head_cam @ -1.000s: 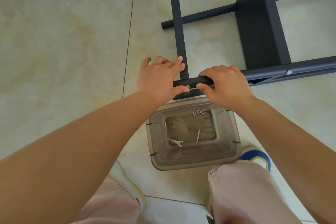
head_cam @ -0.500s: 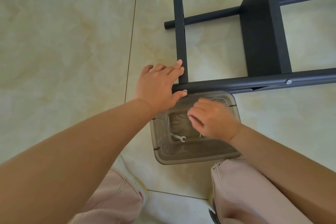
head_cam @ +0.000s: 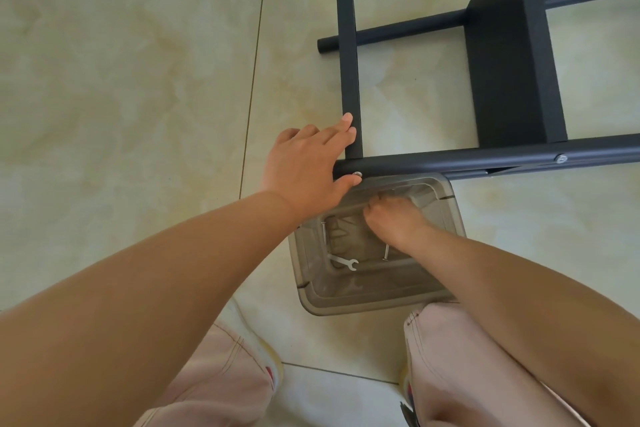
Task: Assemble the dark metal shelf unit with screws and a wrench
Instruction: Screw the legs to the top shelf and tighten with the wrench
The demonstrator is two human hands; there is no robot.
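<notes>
On the glossy beige tile floor (head_cam: 138,87), the matte dark metal shelf unit (head_cam: 509,55) lies on its side, round tubes running left-right and cut off at the right edge. Left hand (head_cam: 308,166) rests flat-fingered against its near-left corner joint. Right hand (head_cam: 394,218) reaches into the smoky translucent plastic bin (head_cam: 453,215), fingertips hidden, grasp undeterminable; a small wrench (head_cam: 344,262) lies inside.

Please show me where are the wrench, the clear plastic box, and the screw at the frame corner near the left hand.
wrench (head_cam: 343,262): head view, on its shaft.
clear plastic box (head_cam: 381,302): head view, on its near rim.
screw (head_cam: 357,174): head view, on its head.
</notes>
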